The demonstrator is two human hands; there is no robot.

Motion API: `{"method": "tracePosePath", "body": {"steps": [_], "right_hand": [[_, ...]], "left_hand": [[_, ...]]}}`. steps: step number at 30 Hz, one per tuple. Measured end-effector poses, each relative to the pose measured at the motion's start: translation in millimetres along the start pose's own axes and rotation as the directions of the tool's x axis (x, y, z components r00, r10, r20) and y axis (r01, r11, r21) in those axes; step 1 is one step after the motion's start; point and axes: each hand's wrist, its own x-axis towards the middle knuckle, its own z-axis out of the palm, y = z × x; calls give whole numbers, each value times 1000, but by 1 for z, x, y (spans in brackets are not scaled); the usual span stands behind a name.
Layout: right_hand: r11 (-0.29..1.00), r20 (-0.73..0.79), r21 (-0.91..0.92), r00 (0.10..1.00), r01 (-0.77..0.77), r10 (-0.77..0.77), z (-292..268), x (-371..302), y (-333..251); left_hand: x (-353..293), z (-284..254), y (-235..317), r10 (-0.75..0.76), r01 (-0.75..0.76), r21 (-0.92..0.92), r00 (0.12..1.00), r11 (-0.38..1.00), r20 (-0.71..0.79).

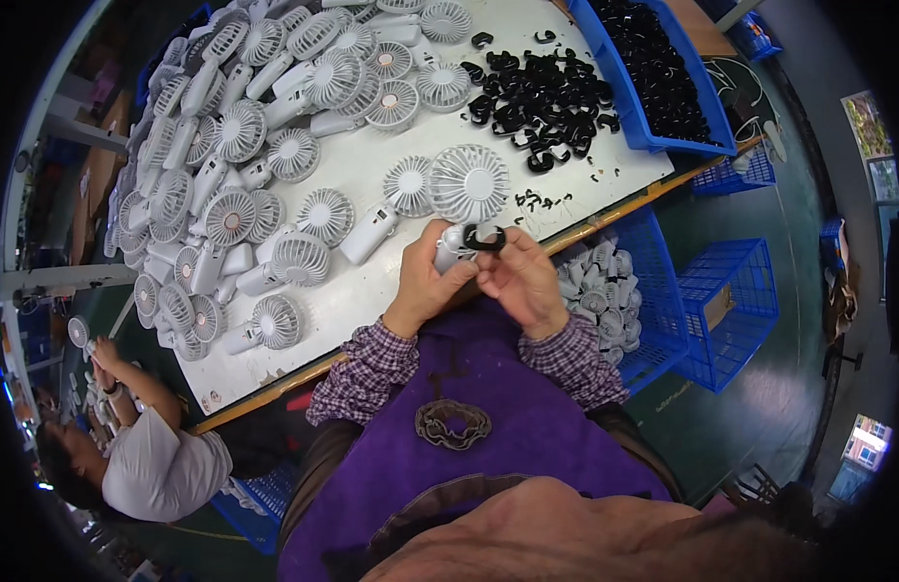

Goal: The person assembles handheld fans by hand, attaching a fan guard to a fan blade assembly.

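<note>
One white handheld fan: held up at the table's near edge, grille end pointing away from the person.
Left hand: curled around the fan's handle.
Right hand: pinching a black C-shaped clip at the handle; whether it is seated, cannot tell.
Table: white fans heaped left, loose black clips piled right.
Blue tray: far right, full of black pieces.
Blue crate: below the table, right, containing more fans.
Co-worker: left, holding a fan.
</note>
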Motion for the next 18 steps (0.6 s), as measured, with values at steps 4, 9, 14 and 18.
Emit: {"method": "tracePosePath", "body": {"steps": [4,9,14,18], "right_hand": [[998,-17,-42,999,-39,38,-3,0,19],[985,-54,-168,998,-47,38,-1,-6,26],[970,-91,-237,995,-52,31,-2,-12,25],[962,-103,-266,994,-60,33,-6,-14,22]], "left_hand": [[-6,-6,6,-40,43,61,997,997,-61],[-11,-1,11,-28,42,97,990,994,-141],[-16,-5,6,15,4,174,994,985,-112],[-17,4,19,14,7,171,993,985,-119]]}}
